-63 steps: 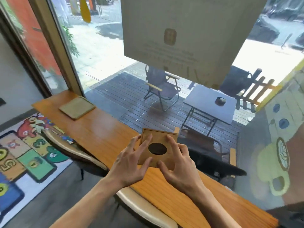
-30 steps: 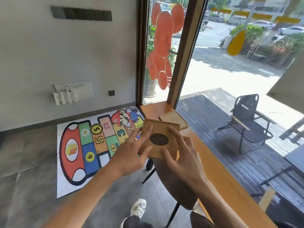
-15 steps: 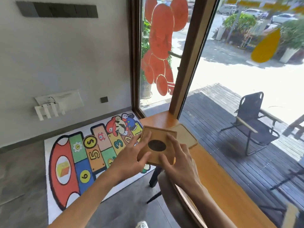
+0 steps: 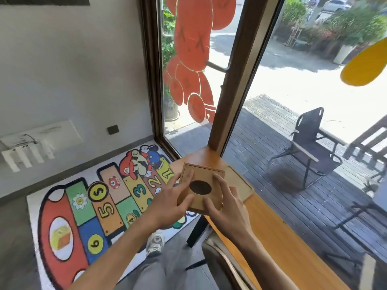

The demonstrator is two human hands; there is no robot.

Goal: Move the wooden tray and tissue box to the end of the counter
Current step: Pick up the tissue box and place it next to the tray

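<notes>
I hold a square wooden tissue box (image 4: 206, 173) with a dark oval hole in its top, lifted above the near edge of the orange wooden counter (image 4: 270, 233). My left hand (image 4: 169, 203) grips its left side, fingers spread over the top. My right hand (image 4: 227, 208) grips its right and near side. The flat wooden tray (image 4: 239, 184) lies on the counter just behind and right of the box, close to the counter's far end by the window post; the box hides part of it.
A curved chair back (image 4: 226, 262) sits under the counter edge at my right. A colourful numbered floor mat (image 4: 100, 206) covers the floor on the left. The brown window post (image 4: 240, 70) and glass bound the counter's far end.
I have carried the tissue box along the counter towards its far end. The tray, once far off, now lies right behind the box. Both hands keep the same grip.
</notes>
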